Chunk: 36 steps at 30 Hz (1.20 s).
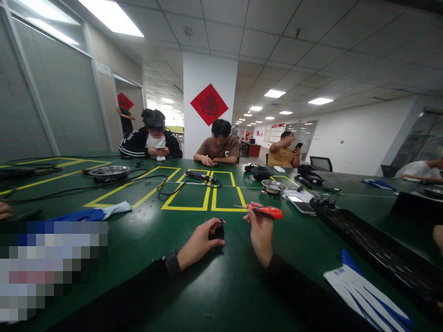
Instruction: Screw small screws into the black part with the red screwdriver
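Near the middle of the green table [148,240], my left hand [202,242] grips a small black part [219,229] between thumb and fingers. To its right, my right hand [260,233] is closed on a screwdriver [268,211] with a red-orange handle. The thin shaft points left, above and beyond the black part, and does not touch it. Tiny dark bits lie on the table just left of my left hand.
A phone [300,204] and a long black tray [377,244] lie to the right. White-blue gloves [367,295] rest front right. Metal bowls [110,172], [273,186] and an electric screwdriver [200,175] with its cable lie farther back. People sit across the table.
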### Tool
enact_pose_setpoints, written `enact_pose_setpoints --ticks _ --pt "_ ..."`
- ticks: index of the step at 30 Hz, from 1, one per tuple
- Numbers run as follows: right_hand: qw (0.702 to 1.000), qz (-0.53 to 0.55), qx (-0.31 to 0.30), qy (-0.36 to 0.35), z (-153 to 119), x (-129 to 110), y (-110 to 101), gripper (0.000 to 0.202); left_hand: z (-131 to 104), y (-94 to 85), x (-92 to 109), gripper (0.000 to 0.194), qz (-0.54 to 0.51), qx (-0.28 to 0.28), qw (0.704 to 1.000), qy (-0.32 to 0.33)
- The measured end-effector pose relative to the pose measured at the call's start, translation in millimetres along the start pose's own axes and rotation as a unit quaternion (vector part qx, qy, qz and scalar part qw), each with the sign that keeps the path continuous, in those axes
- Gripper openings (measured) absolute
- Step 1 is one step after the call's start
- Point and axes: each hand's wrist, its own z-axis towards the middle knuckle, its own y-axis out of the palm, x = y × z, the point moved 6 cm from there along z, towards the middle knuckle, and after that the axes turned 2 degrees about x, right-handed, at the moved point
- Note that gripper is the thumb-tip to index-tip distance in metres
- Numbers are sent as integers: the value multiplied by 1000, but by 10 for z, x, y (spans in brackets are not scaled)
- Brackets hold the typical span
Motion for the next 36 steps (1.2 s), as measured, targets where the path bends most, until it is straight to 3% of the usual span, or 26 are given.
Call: enact_pose_setpoints --ticks 4,12,20,36 --pt "997 65 30 -40 -69 -179 -35 18 -17 3 45 37 10 -1 1000 3" --pt "986 110 -119 -41 -392 -278 246 14 -16 -12 47 28 51 2 999 10" --pt "977 35 -203 -62 -392 -253 295 16 -17 -16 46 27 53 6 999 10" --pt "981 50 -180 -46 -389 -181 253 16 10 -18 67 30 28 -16 999 -18"
